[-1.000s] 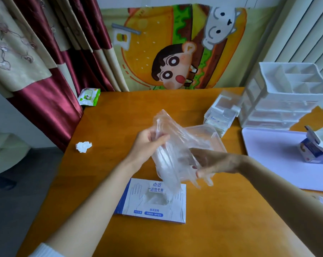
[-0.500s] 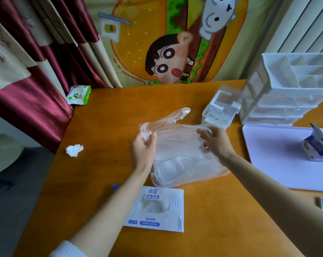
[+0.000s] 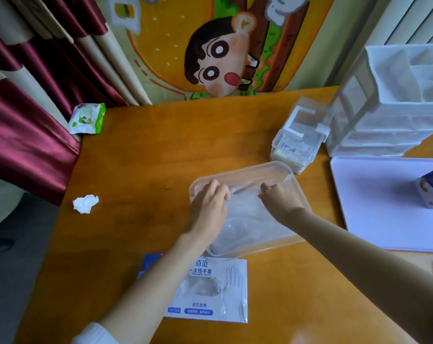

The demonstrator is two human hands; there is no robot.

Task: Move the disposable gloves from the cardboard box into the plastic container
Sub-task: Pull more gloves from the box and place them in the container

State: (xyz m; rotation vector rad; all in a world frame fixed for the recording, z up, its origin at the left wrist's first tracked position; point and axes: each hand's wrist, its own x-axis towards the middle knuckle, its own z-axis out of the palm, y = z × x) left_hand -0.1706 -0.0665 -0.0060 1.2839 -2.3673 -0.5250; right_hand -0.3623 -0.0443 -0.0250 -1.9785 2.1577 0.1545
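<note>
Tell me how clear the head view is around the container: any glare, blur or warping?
Head view: soft, dim light, no strong glare; the clear gloves blend into the plastic container, edges hard to trace; wide-angle bending warps the frame's margins.

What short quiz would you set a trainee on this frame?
1. True or false: the disposable gloves lie in the plastic container.
2. Where is the cardboard box? A) nearer the person than the container B) on the white tray C) beside the wipes pack
3. What small white thing lies near the left edge of the table?
Key: 1 true; 2 A; 3 a crumpled tissue.
</note>
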